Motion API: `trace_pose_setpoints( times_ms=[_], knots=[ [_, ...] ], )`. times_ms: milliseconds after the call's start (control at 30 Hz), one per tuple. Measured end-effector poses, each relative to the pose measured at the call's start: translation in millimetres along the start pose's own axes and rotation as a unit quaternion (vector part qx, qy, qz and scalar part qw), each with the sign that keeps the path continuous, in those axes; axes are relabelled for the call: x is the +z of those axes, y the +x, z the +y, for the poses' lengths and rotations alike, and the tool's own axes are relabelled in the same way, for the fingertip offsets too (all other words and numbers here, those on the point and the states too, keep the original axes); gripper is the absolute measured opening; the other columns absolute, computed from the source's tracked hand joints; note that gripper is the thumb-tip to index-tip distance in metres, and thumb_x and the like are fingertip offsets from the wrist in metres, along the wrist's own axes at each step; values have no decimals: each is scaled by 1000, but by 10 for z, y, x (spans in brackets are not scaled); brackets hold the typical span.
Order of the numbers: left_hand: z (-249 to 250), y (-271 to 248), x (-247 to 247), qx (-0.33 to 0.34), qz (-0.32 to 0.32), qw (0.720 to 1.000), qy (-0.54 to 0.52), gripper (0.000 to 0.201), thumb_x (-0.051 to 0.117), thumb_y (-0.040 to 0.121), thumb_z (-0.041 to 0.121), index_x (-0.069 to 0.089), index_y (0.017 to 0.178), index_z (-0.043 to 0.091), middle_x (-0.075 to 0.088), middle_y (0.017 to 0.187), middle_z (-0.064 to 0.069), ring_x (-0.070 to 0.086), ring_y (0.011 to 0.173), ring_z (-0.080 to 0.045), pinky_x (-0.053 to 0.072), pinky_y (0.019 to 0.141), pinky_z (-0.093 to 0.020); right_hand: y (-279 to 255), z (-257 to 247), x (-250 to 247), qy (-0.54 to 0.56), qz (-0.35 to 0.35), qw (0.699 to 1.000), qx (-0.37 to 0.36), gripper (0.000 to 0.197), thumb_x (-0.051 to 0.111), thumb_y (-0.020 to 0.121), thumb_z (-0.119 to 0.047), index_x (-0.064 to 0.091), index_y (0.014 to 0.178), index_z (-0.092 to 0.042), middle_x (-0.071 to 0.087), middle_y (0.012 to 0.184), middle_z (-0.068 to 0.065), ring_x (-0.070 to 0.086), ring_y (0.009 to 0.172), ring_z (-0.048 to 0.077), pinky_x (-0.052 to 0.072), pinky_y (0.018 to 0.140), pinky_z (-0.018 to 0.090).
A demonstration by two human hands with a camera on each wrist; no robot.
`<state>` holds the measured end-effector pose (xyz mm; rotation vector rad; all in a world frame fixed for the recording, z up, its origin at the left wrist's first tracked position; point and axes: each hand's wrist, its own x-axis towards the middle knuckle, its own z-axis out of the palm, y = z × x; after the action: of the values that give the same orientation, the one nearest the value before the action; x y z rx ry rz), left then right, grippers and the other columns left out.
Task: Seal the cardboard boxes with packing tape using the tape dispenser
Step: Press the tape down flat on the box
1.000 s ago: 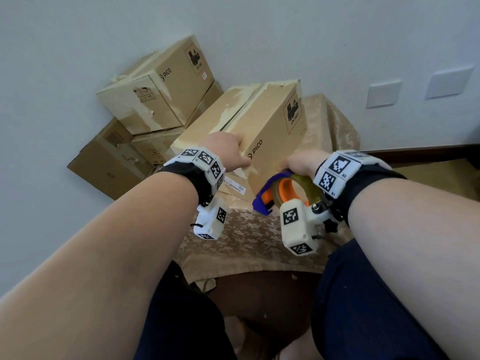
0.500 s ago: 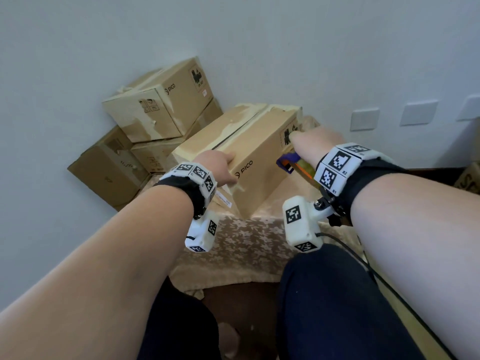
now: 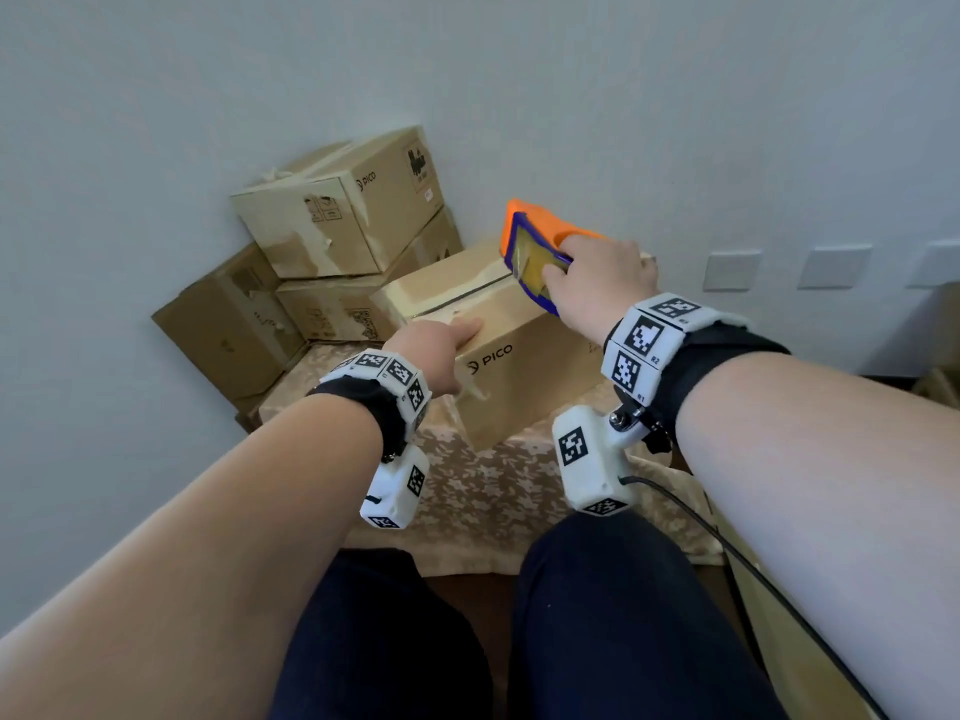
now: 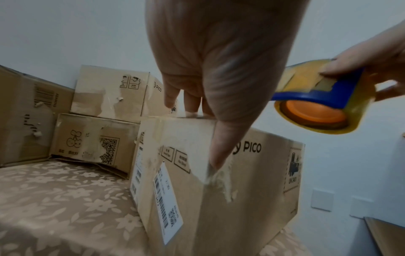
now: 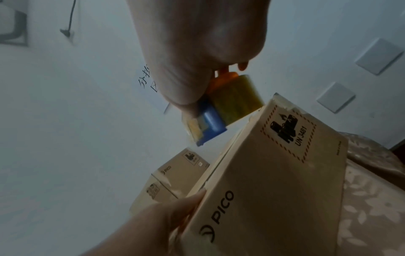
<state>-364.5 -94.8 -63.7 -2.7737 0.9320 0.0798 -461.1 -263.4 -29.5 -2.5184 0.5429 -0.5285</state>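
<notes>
Since a second ago the right hand (image 3: 597, 278) has carried the tape dispenser (image 3: 535, 252) up from beside the near lower corner of the box (image 3: 519, 376) to a spot over its far top end, at about one o'clock from the box's middle in the head view; half a second ago it was passing the box's right side. The view has also tilted, so the stacked boxes (image 3: 337, 220) now sit at about ten o'clock from the box. This suggests the approach is nearly done and a strip is about to be started at the far end of the top seam (image 3: 457, 298), though no tape is seen stuck to the cardboard yet. The right hand's fingers are curled round the dispenser, thumb on its blue frame; in the right wrist view the roll sits just above the box's far top corner, and whether it touches cannot be told. The left hand (image 3: 436, 350) steadies the box at its near top corner, fingers laid fairly straight on the lid and thumb pressed down the side face. The box stands on the flowered tablecloth (image 3: 493, 491), its long axis and seam running from about seven o'clock near the left hand toward one o'clock. The dispenser's blue mouth faces back toward seven o'clock, its orange hub toward the wall
</notes>
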Motion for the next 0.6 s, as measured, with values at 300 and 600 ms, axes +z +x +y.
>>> trace_pose_setpoints(
  times_ms=[300, 600],
  knots=[
    [-224, 9, 56, 27, -21, 999, -10, 99, 59, 77, -3, 10, 149, 43, 62, 101, -5, 58, 79, -22, 47, 63, -32, 283, -110, 426, -25, -35, 999, -13, 27, 49, 97, -27, 61, 121, -21, 30, 138, 12, 27, 128, 32, 33, 99, 37],
    [-326, 80, 77, 75, 34, 996, -25, 57, 53, 94, 31, 30, 145, 40, 61, 119, -1, 60, 93, -17, 40, 76, -26, 381, -60, 607, 98, 37, 994, -30, 42, 52, 88, -1, 57, 123, -24, 34, 133, 8, 36, 125, 26, 36, 94, 27]
  ],
)
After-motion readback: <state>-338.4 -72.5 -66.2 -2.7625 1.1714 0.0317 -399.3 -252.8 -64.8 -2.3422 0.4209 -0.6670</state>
